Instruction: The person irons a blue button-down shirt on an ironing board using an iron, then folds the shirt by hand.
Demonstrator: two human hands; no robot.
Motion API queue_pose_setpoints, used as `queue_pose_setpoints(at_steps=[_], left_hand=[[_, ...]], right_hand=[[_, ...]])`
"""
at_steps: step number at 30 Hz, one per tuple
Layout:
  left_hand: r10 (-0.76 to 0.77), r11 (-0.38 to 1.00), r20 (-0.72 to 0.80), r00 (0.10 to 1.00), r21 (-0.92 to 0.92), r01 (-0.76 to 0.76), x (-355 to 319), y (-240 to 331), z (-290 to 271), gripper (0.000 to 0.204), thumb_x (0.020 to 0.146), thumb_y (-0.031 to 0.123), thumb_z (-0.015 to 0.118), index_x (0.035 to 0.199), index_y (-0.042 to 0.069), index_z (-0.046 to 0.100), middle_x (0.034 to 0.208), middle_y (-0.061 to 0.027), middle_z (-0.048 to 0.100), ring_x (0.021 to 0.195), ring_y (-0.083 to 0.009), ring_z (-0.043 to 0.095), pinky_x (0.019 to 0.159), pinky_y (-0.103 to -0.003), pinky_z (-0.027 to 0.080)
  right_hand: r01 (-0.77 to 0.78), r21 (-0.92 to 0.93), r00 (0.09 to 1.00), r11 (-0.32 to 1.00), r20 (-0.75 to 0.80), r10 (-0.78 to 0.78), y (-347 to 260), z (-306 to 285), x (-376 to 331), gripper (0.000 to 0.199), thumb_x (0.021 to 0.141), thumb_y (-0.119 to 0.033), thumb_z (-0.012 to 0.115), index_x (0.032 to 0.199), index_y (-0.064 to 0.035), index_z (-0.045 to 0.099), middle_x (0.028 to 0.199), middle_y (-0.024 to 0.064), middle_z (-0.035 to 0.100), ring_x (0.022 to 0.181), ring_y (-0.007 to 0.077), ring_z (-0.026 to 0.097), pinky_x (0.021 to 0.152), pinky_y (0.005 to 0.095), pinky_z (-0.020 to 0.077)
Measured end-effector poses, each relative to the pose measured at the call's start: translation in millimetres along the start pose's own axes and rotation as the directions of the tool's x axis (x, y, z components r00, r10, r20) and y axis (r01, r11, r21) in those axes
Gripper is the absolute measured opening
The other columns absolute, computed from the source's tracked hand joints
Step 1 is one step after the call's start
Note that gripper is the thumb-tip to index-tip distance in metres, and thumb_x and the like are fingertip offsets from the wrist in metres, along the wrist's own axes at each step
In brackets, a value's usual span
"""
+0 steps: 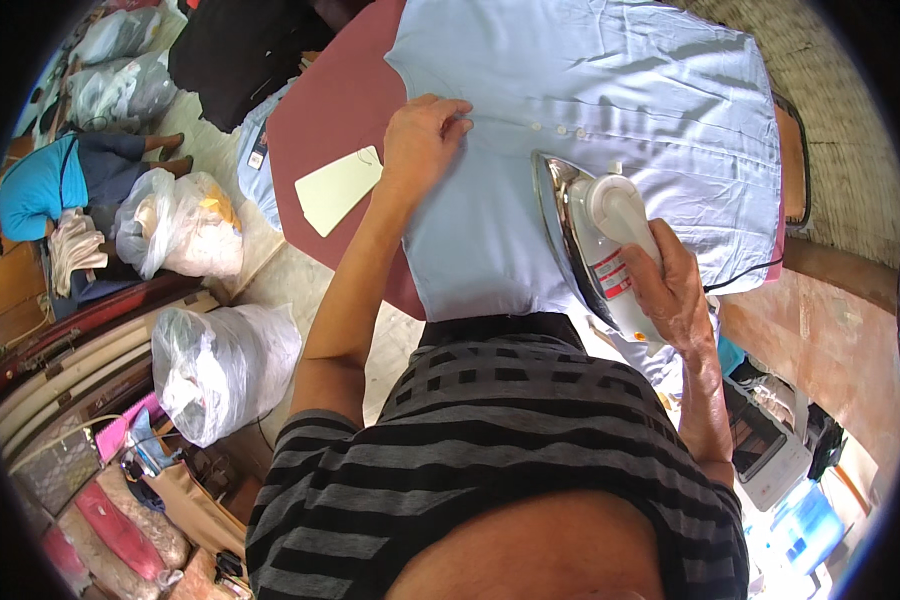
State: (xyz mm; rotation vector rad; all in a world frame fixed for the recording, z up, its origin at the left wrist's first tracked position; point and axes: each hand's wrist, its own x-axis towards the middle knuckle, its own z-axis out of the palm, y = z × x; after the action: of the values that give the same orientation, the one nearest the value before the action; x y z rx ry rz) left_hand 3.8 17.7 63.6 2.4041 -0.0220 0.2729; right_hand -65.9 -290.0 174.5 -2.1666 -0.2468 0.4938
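A light blue buttoned shirt (pixel 480 240) lies spread on a maroon-covered ironing surface (pixel 320 120), with creases toward its far and right parts. In my right hand (pixel 670 285) is the handle of a white clothes iron (pixel 610 240), tilted with its metal edge to the left, beside the row of buttons. Whether the soleplate touches the cloth I cannot tell. My left hand (pixel 425 140) rests on the shirt's left edge, thumb and forefinger slightly apart. By my left wrist, a pale rectangular card (pixel 338 190) lies on the maroon cover.
The iron's black cord (pixel 745 280) runs off right. Plastic bags (pixel 225 370) stand on the floor at left, near stacked long boards (pixel 80 360). Further left, a person in a blue top (pixel 45 190) bends over cloth. Dark cloth (pixel 235 60) lies beyond the card. A wooden surface (pixel 820 330) adjoins at right.
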Motion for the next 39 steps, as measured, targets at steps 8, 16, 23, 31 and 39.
queue_pose_setpoints(at_steps=[8,16,23,31,39], left_hand=[[0.46,0.884,0.03,0.887,0.076,-0.461,25,-31,-18,0.013,0.081,0.014,0.075,0.093,0.014,0.077,0.111,0.0033,0.07,0.118,-0.0254,0.055,0.097,-0.044,0.039],[0.447,0.887,0.056,0.893,-0.159,-0.434,28,-57,-18,0.017,0.08,0.013,0.076,0.096,0.01,0.073,0.114,0.0019,0.071,0.125,-0.0216,0.056,0.102,-0.043,0.037],[0.43,0.902,-0.062,0.901,-0.007,-0.431,31,-66,-20,0.021,0.08,0.012,0.075,0.1,0.011,0.072,0.122,0.0004,0.067,0.124,-0.0214,0.056,0.103,-0.044,0.036],[0.385,0.922,-0.126,0.914,0.003,-0.387,29,-78,-17,0.023,0.083,0.011,0.071,0.106,0.013,0.07,0.125,-0.0004,0.065,0.126,-0.0213,0.054,0.104,-0.043,0.035],[0.358,0.933,-0.116,0.927,-0.008,-0.361,29,-73,-21,0.027,0.083,0.008,0.07,0.11,0.01,0.069,0.127,-0.0017,0.064,0.127,-0.0229,0.055,0.104,-0.041,0.037]], right_hand=[[-0.088,0.152,0.994,0.985,-0.059,0.098,-47,57,32,0.031,0.101,-0.029,0.057,0.101,0.002,0.052,0.072,0.0193,0.065,0.064,0.0178,0.064,0.058,0.0362,0.0491],[-0.114,0.12,0.983,0.986,-0.128,0.13,-58,93,62,0.032,0.101,-0.028,0.056,0.101,0.0027,0.047,0.073,0.0243,0.063,0.062,0.0321,0.065,0.058,0.0386,0.0494],[0.32,-0.482,0.898,0.816,-0.122,-0.424,-54,95,84,0.024,0.1,-0.018,0.057,0.104,0.0036,0.048,0.072,0.0233,0.057,0.062,0.0364,0.061,0.057,0.0436,0.0487],[0.134,-0.203,0.971,0.97,-0.167,-0.17,-63,93,74,0.019,0.1,-0.013,0.056,0.1,0.0045,0.05,0.072,0.0216,0.053,0.056,0.0329,0.057,0.054,0.0397,0.0458],[-0.132,-0.011,0.984,0.991,-0.12,0.13,-76,90,84,0.032,0.104,-0.029,0.052,0.103,0.0033,0.049,0.076,0.0238,0.063,0.066,0.0274,0.064,0.061,0.0406,0.0487]])
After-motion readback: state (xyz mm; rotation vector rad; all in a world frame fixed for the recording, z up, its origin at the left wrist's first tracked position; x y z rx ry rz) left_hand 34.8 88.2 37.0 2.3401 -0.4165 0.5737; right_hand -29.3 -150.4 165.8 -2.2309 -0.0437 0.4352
